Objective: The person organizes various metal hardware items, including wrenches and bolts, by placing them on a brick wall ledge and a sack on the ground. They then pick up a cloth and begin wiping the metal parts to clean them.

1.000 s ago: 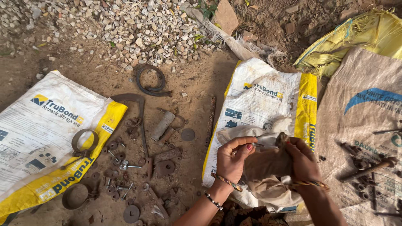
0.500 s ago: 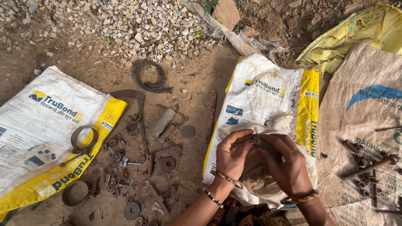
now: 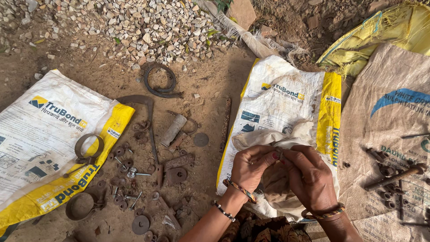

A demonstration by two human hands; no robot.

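My left hand [image 3: 253, 168] and my right hand [image 3: 309, 177] meet in front of me, low in the view, over the white and yellow sack [image 3: 286, 101] that lies flat on the dirt ground [image 3: 210, 85]. Both are curled tight around a dirty white cloth [image 3: 273, 183]. The fingertips of the two hands come together at the cloth's top edge, pinching it between them, and whether some small piece sits inside that pinch I cannot tell. The rest of the cloth bunches and hangs below my palms, with a loose fold spreading out to the left onto the sack. Bangles sit on both my wrists.

To my left the ground is strewn with rusty metal parts: washers, bolts [image 3: 136, 174] and a square plate with a hole [image 3: 177, 175]. A short grey pipe [image 3: 173, 130] lies tilted just above them, a round flat disc [image 3: 201, 140] near it, and a curved black rubber piece [image 3: 159, 80] higher up beside the gravel [image 3: 148, 29]. Further left lies a second white and yellow sack [image 3: 49, 134] with a metal ring [image 3: 88, 145] on its edge. A shallow round cap [image 3: 80, 205] rests by its lower corner.

On my right a brown burlap sack [image 3: 389, 116] carries a rusty rod [image 3: 394, 177] and several nuts.
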